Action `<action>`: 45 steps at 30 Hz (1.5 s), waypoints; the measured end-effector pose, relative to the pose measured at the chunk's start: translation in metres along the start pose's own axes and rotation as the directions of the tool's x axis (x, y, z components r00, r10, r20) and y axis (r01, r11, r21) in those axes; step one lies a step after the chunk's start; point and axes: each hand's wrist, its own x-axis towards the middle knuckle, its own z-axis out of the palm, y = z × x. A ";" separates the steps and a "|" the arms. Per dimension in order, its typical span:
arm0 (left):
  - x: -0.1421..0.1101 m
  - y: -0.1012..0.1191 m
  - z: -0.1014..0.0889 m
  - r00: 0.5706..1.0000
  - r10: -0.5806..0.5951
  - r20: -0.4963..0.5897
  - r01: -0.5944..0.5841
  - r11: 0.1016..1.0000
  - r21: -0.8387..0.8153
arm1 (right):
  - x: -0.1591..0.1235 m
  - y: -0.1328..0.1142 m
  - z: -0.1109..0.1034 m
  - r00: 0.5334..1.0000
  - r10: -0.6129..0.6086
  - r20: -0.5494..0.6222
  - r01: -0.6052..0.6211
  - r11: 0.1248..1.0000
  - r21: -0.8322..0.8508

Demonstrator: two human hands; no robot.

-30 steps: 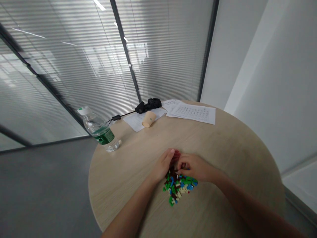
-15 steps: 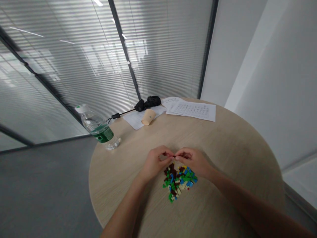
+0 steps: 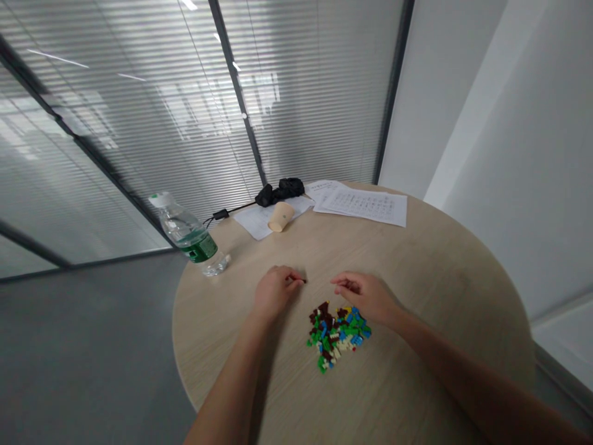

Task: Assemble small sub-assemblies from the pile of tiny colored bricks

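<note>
On the round table lies a loose pile of small building bricks [image 3: 336, 337] in brown, green, blue, cream and yellow. My left hand [image 3: 275, 290] is beyond the pile and to its left, thumb and forefinger pinching a small dark brick [image 3: 304, 282]. Only the tip of that brick shows past the fingertips. Close above the pile's upper right edge is my right hand [image 3: 365, 295], its fingers loosely curved and apart from the thumb. Nothing can be seen between them. The two hands are apart.
A green-labelled plastic bottle [image 3: 197, 244] stands at the table's left edge. A paper cup [image 3: 280, 217] lies on its side on a sheet, near a black folded umbrella [image 3: 280, 191]. Printed papers [image 3: 365, 206] lie at the back of the wooden table [image 3: 445, 278].
My hands, touching fingertips before, have separated. The left has moved left with the dark brick, while the right has stayed about where it was and loosened its fingers.
</note>
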 end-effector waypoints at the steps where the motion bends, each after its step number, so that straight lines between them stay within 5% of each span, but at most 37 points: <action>1: 0.000 -0.001 0.000 1.000 0.010 0.009 -0.010 1.000 0.012 | -0.001 -0.001 -0.001 1.000 -0.010 0.001 0.010 0.999 -0.035; 7: 0.002 -0.005 -0.003 0.999 -0.007 0.043 0.003 0.997 0.083 | 0.000 0.000 -0.005 0.986 -0.164 0.036 0.168 0.954 -0.247; 13: 0.001 -0.003 -0.006 0.998 -0.039 0.043 0.034 0.993 0.113 | 0.001 0.002 -0.006 0.935 -0.336 0.116 0.355 0.892 -0.279; 20: 0.001 0.001 -0.002 0.992 0.121 0.019 -0.121 0.993 -0.002 | 0.000 0.002 -0.003 0.843 -0.482 0.238 0.531 0.818 -0.223; 26: -0.005 0.018 0.001 0.939 0.316 0.134 -0.305 0.948 -0.093 | -0.001 0.002 -0.001 0.842 -0.474 0.259 0.531 0.815 -0.232; 32: -0.008 0.026 0.005 0.902 0.383 0.197 -0.372 0.923 -0.095 | 0.000 -0.002 -0.003 0.847 -0.457 0.272 0.517 0.828 -0.218; 39: -0.003 0.007 0.005 0.981 0.188 0.039 -0.190 0.979 0.074 | 0.000 -0.004 -0.002 0.849 -0.450 0.277 0.513 0.828 -0.226; 45: -0.001 0.001 0.002 0.991 0.076 0.107 -0.085 0.993 0.084 | 0.001 -0.002 0.001 0.849 -0.455 0.268 0.513 0.831 -0.216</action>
